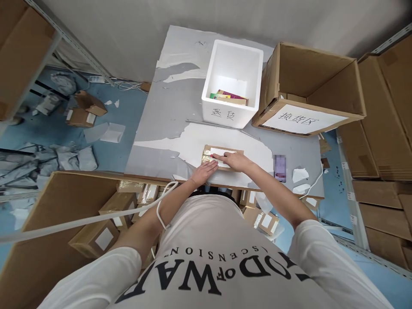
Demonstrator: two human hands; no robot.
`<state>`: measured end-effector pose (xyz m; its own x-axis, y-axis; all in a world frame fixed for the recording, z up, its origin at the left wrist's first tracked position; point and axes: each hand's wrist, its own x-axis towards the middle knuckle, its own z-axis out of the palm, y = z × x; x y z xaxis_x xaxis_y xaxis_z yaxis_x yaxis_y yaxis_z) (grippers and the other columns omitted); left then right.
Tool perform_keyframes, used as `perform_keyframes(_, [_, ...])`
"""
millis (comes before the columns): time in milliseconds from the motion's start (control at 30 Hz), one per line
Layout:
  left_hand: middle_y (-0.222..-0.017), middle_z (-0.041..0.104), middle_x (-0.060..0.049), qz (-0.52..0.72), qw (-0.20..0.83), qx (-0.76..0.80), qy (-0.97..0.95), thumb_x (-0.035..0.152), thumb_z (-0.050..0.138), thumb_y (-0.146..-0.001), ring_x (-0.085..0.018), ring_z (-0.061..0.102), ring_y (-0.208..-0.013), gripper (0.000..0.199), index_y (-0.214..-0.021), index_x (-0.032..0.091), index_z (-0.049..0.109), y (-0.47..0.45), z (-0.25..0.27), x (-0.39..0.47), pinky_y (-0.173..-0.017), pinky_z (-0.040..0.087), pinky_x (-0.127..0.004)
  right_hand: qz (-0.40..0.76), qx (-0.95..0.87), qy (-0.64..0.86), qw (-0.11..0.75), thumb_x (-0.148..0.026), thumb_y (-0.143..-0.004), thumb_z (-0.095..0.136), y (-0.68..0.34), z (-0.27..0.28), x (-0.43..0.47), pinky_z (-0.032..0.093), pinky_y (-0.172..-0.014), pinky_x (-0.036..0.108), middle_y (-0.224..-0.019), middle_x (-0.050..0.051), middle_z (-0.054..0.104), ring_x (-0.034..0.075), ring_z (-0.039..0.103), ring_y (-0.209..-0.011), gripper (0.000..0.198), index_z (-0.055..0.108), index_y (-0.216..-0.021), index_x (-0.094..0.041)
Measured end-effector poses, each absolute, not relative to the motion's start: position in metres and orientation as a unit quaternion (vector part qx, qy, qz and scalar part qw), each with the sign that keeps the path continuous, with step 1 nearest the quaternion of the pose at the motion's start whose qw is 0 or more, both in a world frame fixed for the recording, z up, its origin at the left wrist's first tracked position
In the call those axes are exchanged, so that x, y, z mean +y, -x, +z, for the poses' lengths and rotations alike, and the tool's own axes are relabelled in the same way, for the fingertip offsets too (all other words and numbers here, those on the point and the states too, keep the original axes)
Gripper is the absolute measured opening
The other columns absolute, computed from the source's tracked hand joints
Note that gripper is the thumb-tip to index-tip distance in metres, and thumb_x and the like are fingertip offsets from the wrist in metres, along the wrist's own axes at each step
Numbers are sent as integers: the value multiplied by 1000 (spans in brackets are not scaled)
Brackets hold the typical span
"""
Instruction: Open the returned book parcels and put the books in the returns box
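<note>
A small cardboard box (238, 154) with a white label and shiny tape at its left end lies flat near the table's front edge. My left hand (205, 171) rests on the box's near left edge with its fingers stretched out and nothing in them. My right hand (234, 161) lies over the top of the box, index finger pointing left toward the taped end. Something small and red (212, 156) shows at that fingertip; its kind is too small to make out. The right hand's other fingers are curled in and partly hidden.
Behind the box stand a white foam box (208, 105) holding a few colourful packages and a large open carton (273, 88). A phone (280, 168) and torn paper (300, 174) lie at the right. A white cable (106, 219) crosses a big carton of parcels (64, 189) at the left.
</note>
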<state>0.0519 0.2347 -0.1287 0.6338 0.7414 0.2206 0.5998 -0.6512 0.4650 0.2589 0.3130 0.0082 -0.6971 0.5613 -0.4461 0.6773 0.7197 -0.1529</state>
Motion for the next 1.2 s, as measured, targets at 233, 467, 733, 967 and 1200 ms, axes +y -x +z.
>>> perform_keyframes(233, [-136, 56, -14, 212, 184, 386, -879, 6, 34, -92, -18, 43, -136, 47, -134, 17, 52, -53, -133, 236, -115, 32, -45, -112, 907, -339, 223, -13, -95, 32, -253, 9, 311, 43, -74, 33, -113, 12, 61, 23, 67, -85, 69, 5, -152, -42])
perform_keyframes(467, [-133, 59, -12, 233, 194, 400, -865, 8, 36, -94, -18, 44, -135, 42, -130, 18, 56, -55, -132, 236, -114, 35, -44, -121, 899, -347, 239, -10, -92, 33, -257, 15, 316, 43, -73, 35, -113, 12, 61, 25, 67, -86, 72, 8, -150, -46])
perform_keyframes(733, [-132, 60, -11, 213, 195, 411, -865, 9, 34, -95, -19, 46, -133, 41, -128, 16, 57, -56, -124, 236, -113, 36, -42, -161, 889, -367, 224, -12, -87, 45, -278, 6, 321, 43, -77, 36, -102, 11, 67, 27, 65, -92, 68, 33, -146, -42])
perform_keyframes(967, [-132, 60, -11, 200, 209, 421, -859, 7, 33, -93, -19, 46, -133, 44, -128, 17, 58, -58, -119, 237, -113, 35, -41, -209, 844, -434, 236, -4, -82, 47, -339, 16, 319, 42, -74, 39, -93, 10, 68, 25, 65, -77, 69, 45, -139, -43])
perform_keyframes(1200, [-132, 60, -9, 151, 156, 421, -880, 2, 33, -88, -20, 47, -132, 49, -128, 16, 58, -60, -112, 239, -111, 38, -41, -116, 836, -407, 348, -1, -82, 40, -386, 37, 303, 42, -65, 31, -102, 10, 65, 22, 66, -72, 84, 17, -150, -45])
